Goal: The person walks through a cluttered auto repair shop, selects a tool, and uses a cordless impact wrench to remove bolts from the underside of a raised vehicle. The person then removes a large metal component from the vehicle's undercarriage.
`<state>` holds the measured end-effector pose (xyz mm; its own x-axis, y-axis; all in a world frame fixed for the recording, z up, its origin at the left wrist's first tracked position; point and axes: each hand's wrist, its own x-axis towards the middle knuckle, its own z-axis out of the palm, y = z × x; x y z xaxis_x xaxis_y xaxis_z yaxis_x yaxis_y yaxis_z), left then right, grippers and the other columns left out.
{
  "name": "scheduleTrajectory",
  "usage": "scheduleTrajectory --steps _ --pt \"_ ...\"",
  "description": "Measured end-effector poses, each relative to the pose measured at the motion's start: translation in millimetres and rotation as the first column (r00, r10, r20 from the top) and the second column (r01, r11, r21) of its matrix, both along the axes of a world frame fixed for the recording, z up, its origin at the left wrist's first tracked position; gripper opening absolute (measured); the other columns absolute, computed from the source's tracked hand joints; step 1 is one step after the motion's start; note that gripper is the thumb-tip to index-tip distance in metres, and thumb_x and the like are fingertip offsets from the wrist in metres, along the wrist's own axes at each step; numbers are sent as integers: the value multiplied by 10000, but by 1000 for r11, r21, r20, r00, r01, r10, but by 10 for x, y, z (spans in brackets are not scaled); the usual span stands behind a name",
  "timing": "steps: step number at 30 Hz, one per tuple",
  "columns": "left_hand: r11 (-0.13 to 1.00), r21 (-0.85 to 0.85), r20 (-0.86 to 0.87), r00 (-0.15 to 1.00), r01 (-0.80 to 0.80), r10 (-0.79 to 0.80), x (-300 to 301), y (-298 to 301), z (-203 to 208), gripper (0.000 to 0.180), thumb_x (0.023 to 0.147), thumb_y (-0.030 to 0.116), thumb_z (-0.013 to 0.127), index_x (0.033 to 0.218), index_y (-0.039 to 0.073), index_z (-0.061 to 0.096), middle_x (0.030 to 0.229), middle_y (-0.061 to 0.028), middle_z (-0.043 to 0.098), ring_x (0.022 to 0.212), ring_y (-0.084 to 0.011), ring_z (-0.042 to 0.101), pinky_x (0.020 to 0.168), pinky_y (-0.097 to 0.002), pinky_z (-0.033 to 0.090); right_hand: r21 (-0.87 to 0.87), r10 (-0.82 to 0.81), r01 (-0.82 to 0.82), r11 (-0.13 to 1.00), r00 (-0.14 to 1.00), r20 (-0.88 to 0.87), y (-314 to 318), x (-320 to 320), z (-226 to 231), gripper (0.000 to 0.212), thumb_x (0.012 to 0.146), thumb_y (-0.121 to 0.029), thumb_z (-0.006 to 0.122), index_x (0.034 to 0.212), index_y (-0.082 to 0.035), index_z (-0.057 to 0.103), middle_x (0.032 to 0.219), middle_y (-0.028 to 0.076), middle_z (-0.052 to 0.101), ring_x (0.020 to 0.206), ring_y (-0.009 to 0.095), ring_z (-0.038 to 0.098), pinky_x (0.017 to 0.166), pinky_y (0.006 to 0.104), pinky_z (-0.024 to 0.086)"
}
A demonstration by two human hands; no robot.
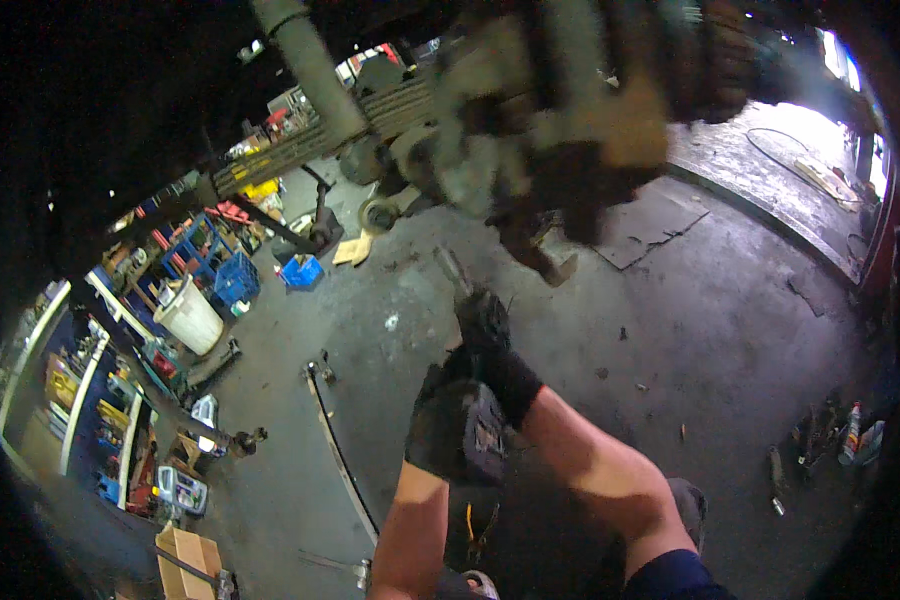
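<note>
Below the vehicle's underside, I hold a dark cordless power tool point(485, 430) in both gloved hands. Its blocky base, seemingly a battery, faces me, and a slim metal shaft point(452, 268) points forward from the far end. My left hand point(432, 420), in a black glove, is closed at the tool's rear beside the block. My right hand point(484, 322), also gloved in black, wraps around the front, just behind the shaft. The shaft's tip stands apart from the rusty metal parts point(610, 130) overhead. Dark gloves against a dark tool hide the exact finger positions.
A leaf spring point(390, 108) and a grey cylinder point(315, 70) hang above. On the floor lie a long metal bar point(340, 450), a blue tray point(301, 271) and a cardboard box point(185, 560). A white bucket point(190, 318) stands left, near cluttered shelves. A spray can point(850, 435) is at right.
</note>
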<state>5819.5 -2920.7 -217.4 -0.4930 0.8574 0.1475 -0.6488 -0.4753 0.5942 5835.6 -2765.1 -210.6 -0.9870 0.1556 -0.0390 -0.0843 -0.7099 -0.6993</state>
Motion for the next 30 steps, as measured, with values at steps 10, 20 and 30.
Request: scheduleTrajectory --steps 10,20,30 --pt "781 92 -737 485 -618 471 -284 -43 432 411 950 200 616 1345 93 574 1117 -82 669 1003 -225 666 876 -370 546 -167 236 -235 958 972 -14 -202 -181 652 431 916 -550 681 870 -122 649 781 68 674 658 207 657 597 348 526" --pt "758 263 -507 583 -597 635 -488 322 320 360 942 87 651 1295 84 579 1158 -93 645 1002 -202 650 900 -342 537 -343 438 -495 798 868 -233 -279 -120 930 328 937 -436 692 946 -112 644 830 74 683 702 209 659 625 346 540" --pt "901 -9 26 900 -434 434 -327 182 703 534 861 82 768 1345 118 544 1182 -150 624 1045 -202 630 862 -329 541 -140 230 -234 962 972 -40 -258 108 698 326 940 -437 690 963 -116 640 837 64 680 706 201 654 623 336 536"
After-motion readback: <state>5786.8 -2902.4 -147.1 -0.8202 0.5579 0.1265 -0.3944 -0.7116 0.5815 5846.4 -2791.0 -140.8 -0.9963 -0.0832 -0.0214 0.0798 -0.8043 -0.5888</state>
